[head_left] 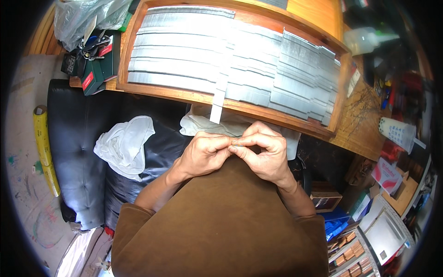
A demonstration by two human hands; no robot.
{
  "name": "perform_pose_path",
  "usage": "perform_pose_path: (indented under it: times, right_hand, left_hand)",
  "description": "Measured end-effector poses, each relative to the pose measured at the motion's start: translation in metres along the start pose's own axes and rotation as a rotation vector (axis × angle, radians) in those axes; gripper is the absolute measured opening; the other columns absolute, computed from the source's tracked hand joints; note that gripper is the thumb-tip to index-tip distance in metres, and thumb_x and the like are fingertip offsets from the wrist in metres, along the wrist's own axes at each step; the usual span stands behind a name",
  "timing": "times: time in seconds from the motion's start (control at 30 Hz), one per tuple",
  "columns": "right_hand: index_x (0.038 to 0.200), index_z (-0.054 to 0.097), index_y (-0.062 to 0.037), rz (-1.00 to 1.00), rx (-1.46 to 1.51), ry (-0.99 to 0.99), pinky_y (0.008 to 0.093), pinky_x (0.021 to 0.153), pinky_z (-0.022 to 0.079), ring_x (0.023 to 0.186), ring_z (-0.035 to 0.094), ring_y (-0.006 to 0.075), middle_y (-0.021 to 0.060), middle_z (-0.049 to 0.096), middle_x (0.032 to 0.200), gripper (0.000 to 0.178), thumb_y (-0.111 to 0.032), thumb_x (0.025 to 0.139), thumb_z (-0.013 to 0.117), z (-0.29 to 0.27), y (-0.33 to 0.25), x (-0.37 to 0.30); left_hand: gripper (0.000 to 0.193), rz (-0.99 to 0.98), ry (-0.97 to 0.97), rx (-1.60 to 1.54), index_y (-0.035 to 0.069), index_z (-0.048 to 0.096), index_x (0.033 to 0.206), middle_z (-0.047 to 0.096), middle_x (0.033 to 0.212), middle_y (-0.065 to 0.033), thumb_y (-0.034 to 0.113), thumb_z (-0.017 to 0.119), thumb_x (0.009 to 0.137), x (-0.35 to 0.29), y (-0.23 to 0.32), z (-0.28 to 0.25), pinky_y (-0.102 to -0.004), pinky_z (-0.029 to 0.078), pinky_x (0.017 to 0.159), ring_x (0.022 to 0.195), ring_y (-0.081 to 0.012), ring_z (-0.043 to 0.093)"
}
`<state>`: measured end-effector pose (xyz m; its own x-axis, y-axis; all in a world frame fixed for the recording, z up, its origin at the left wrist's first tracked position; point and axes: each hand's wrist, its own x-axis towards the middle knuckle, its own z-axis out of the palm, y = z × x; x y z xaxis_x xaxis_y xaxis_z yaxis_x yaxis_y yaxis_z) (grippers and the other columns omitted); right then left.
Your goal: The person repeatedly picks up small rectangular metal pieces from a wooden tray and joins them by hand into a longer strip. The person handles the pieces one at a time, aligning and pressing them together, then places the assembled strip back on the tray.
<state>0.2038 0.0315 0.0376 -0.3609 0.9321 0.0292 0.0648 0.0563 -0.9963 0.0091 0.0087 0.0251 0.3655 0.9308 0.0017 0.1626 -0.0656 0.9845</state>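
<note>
My left hand (205, 153) and my right hand (266, 151) meet in front of my chest, their fingertips pinched together. Something tiny and thin shows between them, too small to name. Just beyond them is a wooden tray (177, 93) on a wooden table. Rows of overlapping silvery-grey strips (177, 51) lie in it, the right-hand stack darker. One pale strip (218, 104) lies across the tray's front rim and sticks out toward me, near my left hand. Below the rim, partly behind my hands, is a whitish cloth (196, 123).
A black cushioned seat (76, 138) with a crumpled white bag (127, 145) is at left, beside a yellow roll (42, 143). Dark green boxes (94, 76) sit at the table's left end. A patterned cup (397, 133) and a translucent bottle (364, 40) stand at right.
</note>
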Motion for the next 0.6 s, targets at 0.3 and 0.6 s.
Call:
perform_pose_path:
  times: [0.3, 0.6]
  right_hand:
    - [0.087, 0.078, -0.0006, -0.006, -0.012, 0.013, 0.0247, 0.059, 0.048, 0.069, 0.061, 0.0120, 0.0054, 0.066, 0.076, 0.015, 0.004, 0.074, 0.086, 0.0008, -0.0013, 0.0011]
    - [0.088, 0.077, 0.0003, -0.033, -0.035, 0.028, 0.0260, 0.059, 0.048, 0.068, 0.061, 0.0137, 0.0059, 0.065, 0.077, 0.015, 0.003, 0.076, 0.085, 0.0023, -0.0023, 0.0002]
  left_hand:
    - [0.018, -0.012, 0.008, -0.002, -0.005, 0.073, 0.101, 0.074, 0.081, -0.0154, -0.009, 0.069, 0.084, 0.0000, 0.0007, 0.0004, -0.0318, 0.054, 0.062, 0.070, -0.0257, 0.072]
    - [0.019, -0.013, -0.030, 0.035, -0.006, 0.073, 0.101, 0.075, 0.083, -0.0156, -0.010, 0.069, 0.082, -0.0011, -0.0026, -0.0038, -0.0316, 0.055, 0.065, 0.073, -0.0257, 0.073]
